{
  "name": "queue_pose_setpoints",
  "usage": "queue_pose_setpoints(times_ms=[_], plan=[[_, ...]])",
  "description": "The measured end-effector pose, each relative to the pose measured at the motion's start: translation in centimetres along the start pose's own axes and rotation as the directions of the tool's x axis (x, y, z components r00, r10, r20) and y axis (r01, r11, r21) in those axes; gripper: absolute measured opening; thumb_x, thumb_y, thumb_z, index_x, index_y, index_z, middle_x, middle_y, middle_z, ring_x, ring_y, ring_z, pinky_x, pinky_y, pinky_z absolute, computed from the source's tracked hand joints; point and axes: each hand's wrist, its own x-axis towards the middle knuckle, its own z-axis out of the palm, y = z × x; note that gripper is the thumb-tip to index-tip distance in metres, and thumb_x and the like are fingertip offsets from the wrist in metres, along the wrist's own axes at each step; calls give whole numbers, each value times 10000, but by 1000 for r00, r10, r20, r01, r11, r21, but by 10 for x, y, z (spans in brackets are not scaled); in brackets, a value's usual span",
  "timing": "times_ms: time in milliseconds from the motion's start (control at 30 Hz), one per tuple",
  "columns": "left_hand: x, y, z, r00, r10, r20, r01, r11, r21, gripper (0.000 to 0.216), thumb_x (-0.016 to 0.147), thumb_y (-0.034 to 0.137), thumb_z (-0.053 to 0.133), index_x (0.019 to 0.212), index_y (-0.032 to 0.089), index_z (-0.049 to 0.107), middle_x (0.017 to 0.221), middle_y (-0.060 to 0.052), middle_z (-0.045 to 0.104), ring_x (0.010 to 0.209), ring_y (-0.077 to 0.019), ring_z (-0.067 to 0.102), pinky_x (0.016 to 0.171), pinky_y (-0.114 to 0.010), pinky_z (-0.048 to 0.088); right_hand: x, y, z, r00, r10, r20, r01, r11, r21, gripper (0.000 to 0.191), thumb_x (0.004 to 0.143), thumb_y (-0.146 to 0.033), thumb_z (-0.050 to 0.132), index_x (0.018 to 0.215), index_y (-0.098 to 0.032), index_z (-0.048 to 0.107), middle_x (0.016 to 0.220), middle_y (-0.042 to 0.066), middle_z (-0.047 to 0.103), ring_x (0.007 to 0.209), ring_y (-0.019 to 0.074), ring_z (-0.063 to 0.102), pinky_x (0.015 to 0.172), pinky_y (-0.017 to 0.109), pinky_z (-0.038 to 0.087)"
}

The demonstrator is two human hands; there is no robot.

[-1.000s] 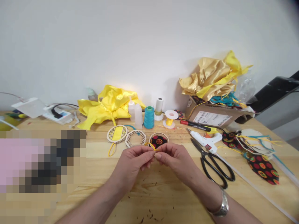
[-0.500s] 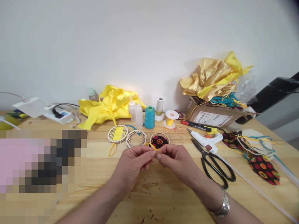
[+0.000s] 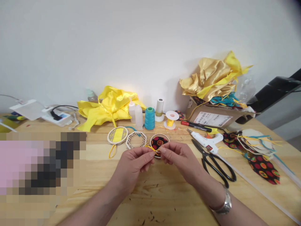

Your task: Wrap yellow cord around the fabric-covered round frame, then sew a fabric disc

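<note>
A thin yellow cord runs between my two hands. My left hand pinches it between thumb and forefinger. Closed on the other side, my right hand grips an end of the same cord in its fingertips. Just behind my fingers lies a round wooden frame around dark patterned fabric, its lower part partly covered by my hands. Left of it sit an octagonal lattice frame and a round lattice frame with yellow fabric and a yellow loop.
Black scissors and a white glue gun lie to the right. Behind stand a teal thread cone, plastic bottles and a spool of yellow cord. A fabric-filled cardboard box is at the back right.
My hands have drawn slightly apart, with the right hand a little higher, and more of the yellow cord shows between them. The view has shifted slightly.
</note>
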Motion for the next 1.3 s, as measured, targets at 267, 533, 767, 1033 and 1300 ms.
queue_pose_setpoints(times_ms=[267, 533, 767, 1033, 1300], plan=[[-2, 1, 0, 1000, -7, -8, 7, 999, 34, 120, 705, 249, 667, 636, 153, 681, 556, 15, 615, 436, -47, 411, 432, -177, 284, 0, 2, 3, 989, -114, -93, 108, 992, -62, 131, 729, -273, 613, 694, -148, 631, 607, -14, 591, 560, 91, 493, 561, 224, 401], [-1, 2, 2, 999, -20, -42, 21, 1000, 11, 97, 672, 243, 684, 656, 150, 708, 575, -3, 640, 435, -49, 423, 417, -174, 278, -11, 6, 9, 865, -498, -64, 411, 775, -479, 116, 807, -174, 520, 725, -171, 603, 664, 13, 598, 610, 115, 510, 565, 236, 395], [-2, -3, 3, 997, -48, -63, 44, 996, -72, 84, 650, 229, 708, 653, 145, 701, 470, 29, 560, 432, -45, 431, 416, -156, 287, -11, 18, 9, 674, -727, 131, 560, 386, -733, 121, 837, -125, 477, 792, -158, 585, 735, 41, 592, 690, 141, 501, 621, 277, 388], [-1, -3, 4, 992, -120, -23, 114, 977, -180, 106, 626, 223, 729, 640, 126, 687, 501, 29, 543, 435, -43, 417, 413, -158, 284, -17, 8, 7, 601, -635, 486, 549, -115, -828, 201, 861, -101, 395, 828, -139, 589, 740, 58, 569, 673, 180, 465, 588, 340, 345], [-2, -2, 3, 998, -36, -45, 37, 999, 0, 148, 682, 277, 681, 629, 140, 660, 494, 38, 507, 447, -58, 380, 438, -178, 271, -17, 9, 8, 644, -692, 326, 567, 146, -811, 195, 867, -154, 423, 812, -146, 610, 732, 56, 582, 702, 167, 498, 612, 316, 367]])
